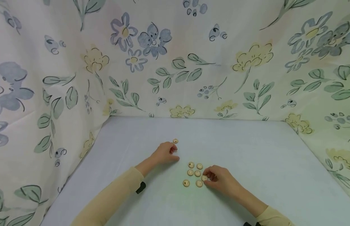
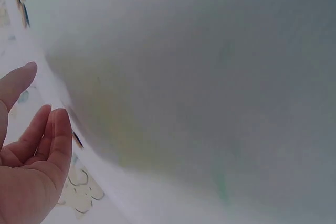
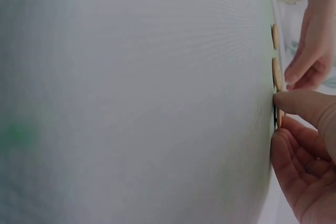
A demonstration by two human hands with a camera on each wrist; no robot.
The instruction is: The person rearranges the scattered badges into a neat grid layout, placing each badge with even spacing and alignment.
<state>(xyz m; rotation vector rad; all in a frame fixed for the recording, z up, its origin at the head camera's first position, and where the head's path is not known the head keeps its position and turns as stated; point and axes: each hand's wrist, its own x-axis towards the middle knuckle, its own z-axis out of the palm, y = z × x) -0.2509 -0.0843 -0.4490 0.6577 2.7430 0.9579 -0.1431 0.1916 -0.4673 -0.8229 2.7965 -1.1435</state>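
From a distance I am seeing the lone disc [image 1: 175,141] lying just beyond the fingers of the left hand [image 1: 165,153], the nearer one; its thumb is standing apart and it is holding nothing visible. The right hand [image 1: 222,180] is pinching the rightmost disc [image 1: 204,178] beside six other discs [image 1: 197,173]. Being round, they are offering no long axis. Flowered cloth [image 1: 175,91] is surrounding the pale desk [image 1: 262,150].

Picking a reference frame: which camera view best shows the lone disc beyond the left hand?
The head view: the lone disc shows its round face there, just past the left hand. The left wrist view shows only a thin, edge-on sliver beside that hand; in the right wrist view I can't make it out.
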